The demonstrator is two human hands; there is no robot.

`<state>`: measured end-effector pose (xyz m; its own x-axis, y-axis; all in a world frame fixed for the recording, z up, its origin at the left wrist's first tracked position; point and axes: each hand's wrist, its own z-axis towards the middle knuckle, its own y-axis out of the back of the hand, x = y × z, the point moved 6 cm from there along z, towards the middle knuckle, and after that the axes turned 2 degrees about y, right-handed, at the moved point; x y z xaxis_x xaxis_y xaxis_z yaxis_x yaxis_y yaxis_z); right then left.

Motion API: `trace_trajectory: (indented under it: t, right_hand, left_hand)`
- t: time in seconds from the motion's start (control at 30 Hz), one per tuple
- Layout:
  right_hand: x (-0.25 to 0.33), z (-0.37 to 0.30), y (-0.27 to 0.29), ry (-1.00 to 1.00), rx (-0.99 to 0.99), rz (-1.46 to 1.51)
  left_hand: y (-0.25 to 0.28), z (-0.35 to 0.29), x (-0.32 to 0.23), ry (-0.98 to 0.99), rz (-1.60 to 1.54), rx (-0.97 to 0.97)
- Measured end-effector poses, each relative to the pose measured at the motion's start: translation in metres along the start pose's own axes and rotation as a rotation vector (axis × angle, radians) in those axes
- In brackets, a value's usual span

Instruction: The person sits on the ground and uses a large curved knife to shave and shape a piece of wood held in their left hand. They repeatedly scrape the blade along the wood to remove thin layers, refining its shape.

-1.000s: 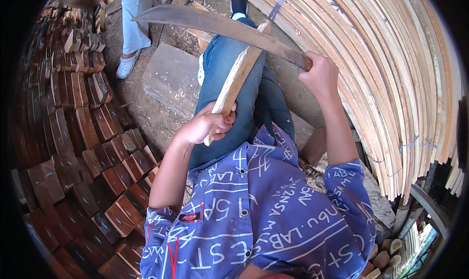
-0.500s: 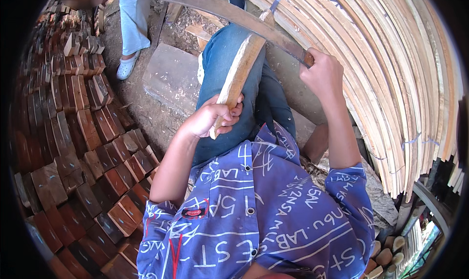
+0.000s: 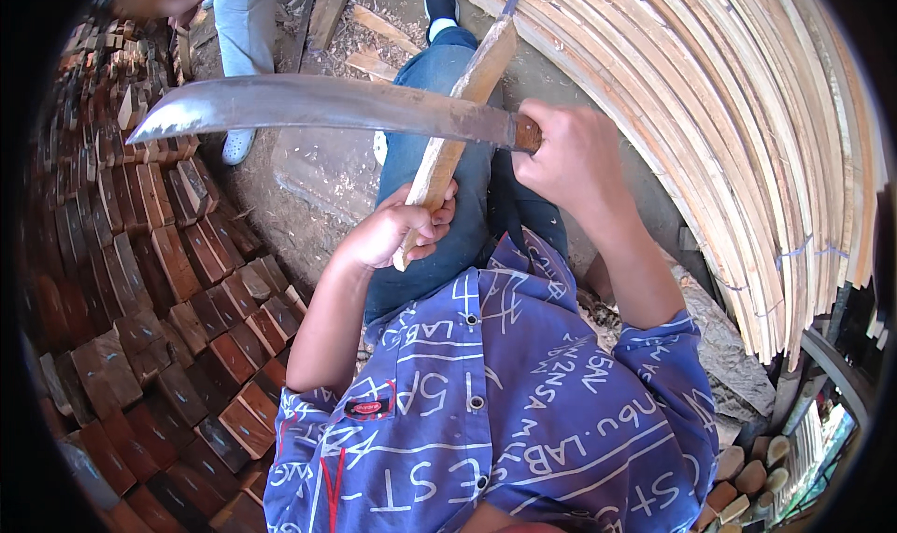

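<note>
Left grip [image 3: 408, 229]: clasping wooden stick [image 3: 439, 164] extending toward one o'clock.
Right grip [image 3: 572, 155]: wrapped round handle [image 3: 527, 133]; machete [image 3: 327, 103] points toward nine o'clock.

The left hand [image 3: 397, 234] is curled closed, its forearm [image 3: 327, 323] slanting forward and inward; the right hand [image 3: 572, 150], farther forward, is clenched, its fingers, mostly hidden, apparently wrapped underneath.

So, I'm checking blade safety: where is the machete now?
In the head view's upper half, the machete is in the right hand, pointing left across the wooden stick.
</note>
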<state>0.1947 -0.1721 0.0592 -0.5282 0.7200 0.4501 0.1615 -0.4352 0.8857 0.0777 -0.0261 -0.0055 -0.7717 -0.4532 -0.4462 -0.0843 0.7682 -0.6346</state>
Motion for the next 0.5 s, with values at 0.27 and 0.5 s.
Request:
trace_trajectory:
  t: [0.27, 0.5]
  right_hand:
    - [-0.094, -0.011, 0.002, -0.339, -0.032, -0.153]
    - [-0.072, -0.068, -0.03, -0.519, -0.052, 0.141]
  left_hand:
    - [0.013, -0.025, -0.012, -0.068, 0.346, -0.214]
    - [0.027, -0.034, -0.018, -0.246, 0.969, -0.511]
